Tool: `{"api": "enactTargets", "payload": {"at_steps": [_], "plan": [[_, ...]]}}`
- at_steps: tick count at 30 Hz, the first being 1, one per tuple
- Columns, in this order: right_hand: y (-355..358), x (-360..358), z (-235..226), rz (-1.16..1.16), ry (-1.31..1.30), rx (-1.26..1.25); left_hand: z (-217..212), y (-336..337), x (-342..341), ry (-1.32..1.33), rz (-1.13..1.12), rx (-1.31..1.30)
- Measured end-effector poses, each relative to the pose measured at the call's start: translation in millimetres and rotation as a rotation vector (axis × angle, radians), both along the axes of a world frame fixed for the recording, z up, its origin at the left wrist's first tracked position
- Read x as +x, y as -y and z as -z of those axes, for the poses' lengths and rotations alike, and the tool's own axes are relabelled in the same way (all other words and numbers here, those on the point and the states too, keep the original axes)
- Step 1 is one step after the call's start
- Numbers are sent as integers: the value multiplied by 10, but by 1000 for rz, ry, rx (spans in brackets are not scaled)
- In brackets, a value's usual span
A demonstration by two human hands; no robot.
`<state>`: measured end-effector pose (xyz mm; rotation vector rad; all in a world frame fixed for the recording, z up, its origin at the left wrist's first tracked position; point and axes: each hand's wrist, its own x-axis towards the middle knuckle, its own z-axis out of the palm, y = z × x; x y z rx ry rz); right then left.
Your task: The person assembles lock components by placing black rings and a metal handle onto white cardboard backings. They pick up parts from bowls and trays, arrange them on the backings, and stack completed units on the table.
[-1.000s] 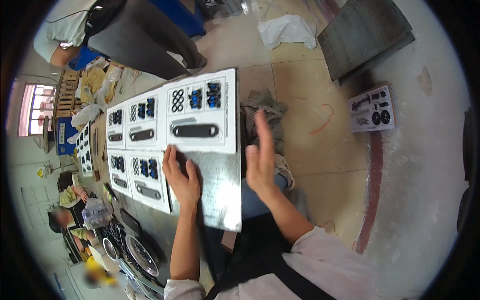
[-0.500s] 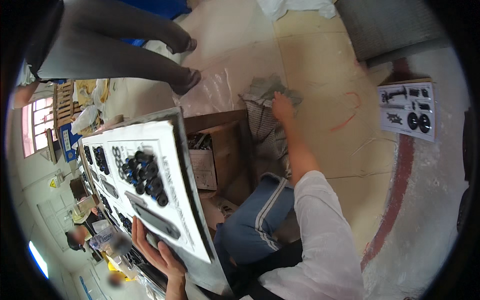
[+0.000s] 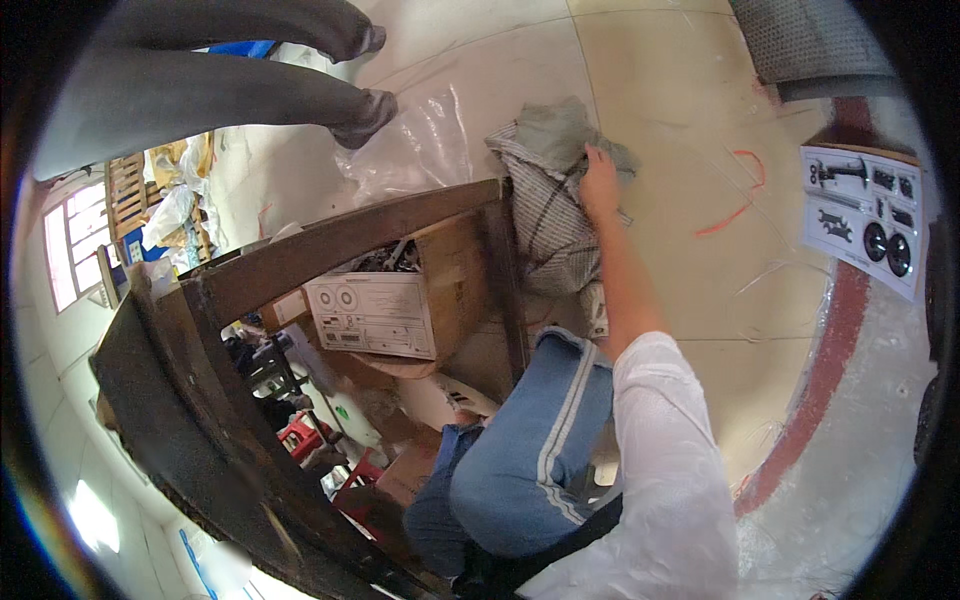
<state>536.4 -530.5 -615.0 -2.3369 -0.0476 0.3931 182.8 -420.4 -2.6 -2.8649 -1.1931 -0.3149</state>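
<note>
My right hand reaches down at the end of my outstretched arm. Its fingers close on the edge of a plain grey cloth. This cloth lies bunched on top of a grey striped cloth, which is crumpled low by the table leg. How deep the fingers go into the folds is hidden. My left hand is out of view.
Left of my knees stands a dark table frame. Behind it sits a cardboard box with dark parts inside. Clear plastic sheeting lies near a standing person's shoe. A printed parts card is at the right.
The view has tilted down, so the tabletop with its cards and black parts, and my left hand on it, have gone from sight. My right hand stays at the cloth.
</note>
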Motion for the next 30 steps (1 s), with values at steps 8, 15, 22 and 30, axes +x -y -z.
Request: {"api": "enactTargets", "payload": {"at_steps": [8,15,22,30], "plan": [[-82,-78,304,-236,-195,-253,-86,33,208,-15,14,-47],[228,-105,804,-368,-294,-328,-45,66,538,91,29,-148],[274,-407,641,-315,-95,-47,-195,84,793,-40,145,-123],[1044,-522,749,286,83,279,-176,72,768,41,221,-222]]}}
